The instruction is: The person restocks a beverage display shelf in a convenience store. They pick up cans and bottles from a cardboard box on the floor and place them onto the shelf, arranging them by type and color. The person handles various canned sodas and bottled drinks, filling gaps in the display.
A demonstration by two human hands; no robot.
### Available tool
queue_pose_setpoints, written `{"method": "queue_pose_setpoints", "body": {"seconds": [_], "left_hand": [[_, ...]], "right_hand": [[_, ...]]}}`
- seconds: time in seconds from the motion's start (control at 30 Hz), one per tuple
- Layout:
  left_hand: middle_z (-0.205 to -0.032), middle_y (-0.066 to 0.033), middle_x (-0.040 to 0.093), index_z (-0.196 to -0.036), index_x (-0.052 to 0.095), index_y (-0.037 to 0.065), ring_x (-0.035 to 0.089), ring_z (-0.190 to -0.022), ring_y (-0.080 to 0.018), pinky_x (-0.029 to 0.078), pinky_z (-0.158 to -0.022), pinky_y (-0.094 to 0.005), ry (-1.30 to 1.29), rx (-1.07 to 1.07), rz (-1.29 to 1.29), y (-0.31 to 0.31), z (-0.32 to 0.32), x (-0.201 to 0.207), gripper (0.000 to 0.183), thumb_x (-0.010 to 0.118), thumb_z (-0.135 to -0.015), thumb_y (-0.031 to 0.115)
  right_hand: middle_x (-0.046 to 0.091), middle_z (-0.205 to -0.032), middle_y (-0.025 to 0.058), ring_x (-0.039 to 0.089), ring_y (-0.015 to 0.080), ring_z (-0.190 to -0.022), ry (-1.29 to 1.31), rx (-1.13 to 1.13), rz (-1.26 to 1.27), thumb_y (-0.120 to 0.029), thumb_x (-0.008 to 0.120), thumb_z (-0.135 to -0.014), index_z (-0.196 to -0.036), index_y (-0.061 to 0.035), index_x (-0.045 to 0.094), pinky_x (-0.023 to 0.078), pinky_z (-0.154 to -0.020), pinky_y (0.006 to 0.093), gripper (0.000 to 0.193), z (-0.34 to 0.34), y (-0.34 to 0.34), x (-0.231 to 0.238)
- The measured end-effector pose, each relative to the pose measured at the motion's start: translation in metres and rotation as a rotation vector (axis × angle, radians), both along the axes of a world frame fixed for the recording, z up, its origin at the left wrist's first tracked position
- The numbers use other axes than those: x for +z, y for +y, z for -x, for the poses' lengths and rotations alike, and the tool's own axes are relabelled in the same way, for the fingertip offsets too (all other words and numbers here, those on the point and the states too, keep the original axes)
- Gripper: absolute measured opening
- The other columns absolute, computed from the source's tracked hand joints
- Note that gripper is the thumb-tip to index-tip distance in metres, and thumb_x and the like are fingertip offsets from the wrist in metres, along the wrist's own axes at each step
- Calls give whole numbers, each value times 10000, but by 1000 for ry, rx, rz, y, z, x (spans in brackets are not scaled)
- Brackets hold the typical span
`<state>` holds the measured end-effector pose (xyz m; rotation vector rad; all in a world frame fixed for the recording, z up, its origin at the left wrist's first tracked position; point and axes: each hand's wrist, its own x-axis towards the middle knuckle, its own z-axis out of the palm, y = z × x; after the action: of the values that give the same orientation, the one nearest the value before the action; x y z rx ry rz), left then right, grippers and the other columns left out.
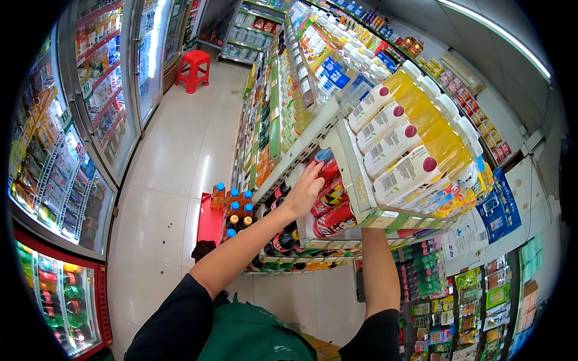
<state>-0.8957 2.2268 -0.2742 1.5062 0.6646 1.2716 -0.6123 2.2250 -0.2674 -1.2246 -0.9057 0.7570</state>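
red cans (335, 221) stand shelved mid-frame, left hand (305, 190) at them. right hand hidden; i can't tell either grip or how much remains.

From where I stand I can see a short row of red cylindrical drink cans (335, 221) at the near end of a pale metal shelf (328, 243), tucked just beneath the tier above. They seem to stand upright, side by side, running from near to far. The nearest carries white lettering on its red side; the next has a darker, yellowish pattern mixed in. The farthest red one is partly covered, and the tops are hidden.
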Motion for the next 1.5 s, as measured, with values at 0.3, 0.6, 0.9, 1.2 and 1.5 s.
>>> {"method": "queue_pose_setpoints", "body": {"seconds": [0.3,0.6,0.9,1.2,1.5], "left_hand": [[-1537,-231,480,-1498,428,-65,443,-1450,-325,294,-1207,-367,-147,-174,172,30,-4,-1,672,369,-1094,468],[-1628,-221,344,-1646,176,-19,334,-1531,-316,267,-1256,-419,-29,-216,-46,-14,16,-3,1078,727,-906,539],[-1673,-389,95,-1613,-37,-128,132,-1593,-497,230,-1287,-500,394,120,-243,-83,-11,13,1367,899,-719,313],[-1696,-349,71,-1629,-53,-97,95,-1606,-469,206,-1304,-467,312,94,-194,-60,-16,9,1367,885,-703,262],[-1713,-318,32,-1647,197,-17,98,-1594,-477,166,-1303,-488,382,198,-349,-21,-33,-12,1186,914,-726,194]], "right_hand": [[693,-1276,49,680,203,-1111,-151,-32,10,-93,723,-968,-1362,-41,590,559,-975,401,418,-9,16,-6],[683,-1288,70,670,196,-1128,-414,-107,-16,-52,735,-954,-1374,-25,570,569,-962,396,451,5,18,-15],[673,-1300,91,661,189,-1144,-547,-35,-114,-11,746,-940,-1386,-10,551,579,-949,391,486,-3,-50,-6],[699,-1243,108,694,179,-1103,-308,190,-52,46,781,-899,-1346,14,541,600,-913,343,508,22,-138,14],[698,-1249,101,690,171,-1121,-160,288,0,23,778,-907,-1340,-10,548,581,-958,335,492,55,-160,31]]}}
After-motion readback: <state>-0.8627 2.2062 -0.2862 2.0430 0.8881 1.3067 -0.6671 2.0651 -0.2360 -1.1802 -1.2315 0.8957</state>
